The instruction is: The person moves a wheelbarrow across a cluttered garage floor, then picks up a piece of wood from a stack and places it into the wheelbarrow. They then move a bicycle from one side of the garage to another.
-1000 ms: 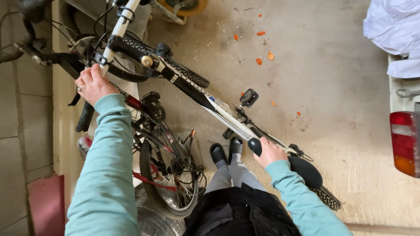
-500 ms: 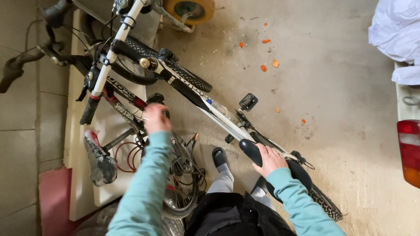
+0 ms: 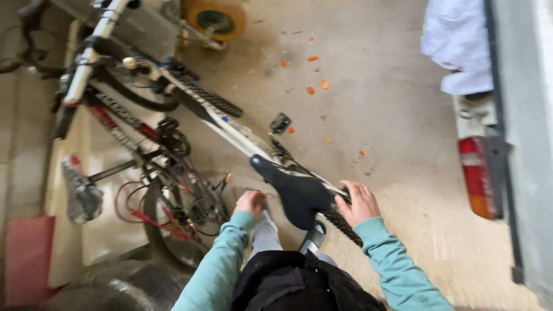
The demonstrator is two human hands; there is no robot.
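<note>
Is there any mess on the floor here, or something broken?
Yes. Small orange bits lie scattered over the concrete floor, like crumbs of something broken. A second bike lies tangled against the wall with loose red cable spilling out.

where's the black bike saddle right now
In the head view the black saddle sits low and centre, between the left hand and the right hand, above the knobbly rear tyre.

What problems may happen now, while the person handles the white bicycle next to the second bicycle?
1. The right hand rests on the knobby rear tyre, near the chain area; fingers might get pinched or dirty.
2. The white bicycle lies against the red bicycle; pedals or cables may tangle.
3. The feet stand close beneath the saddle; tripping seems possible.
</note>
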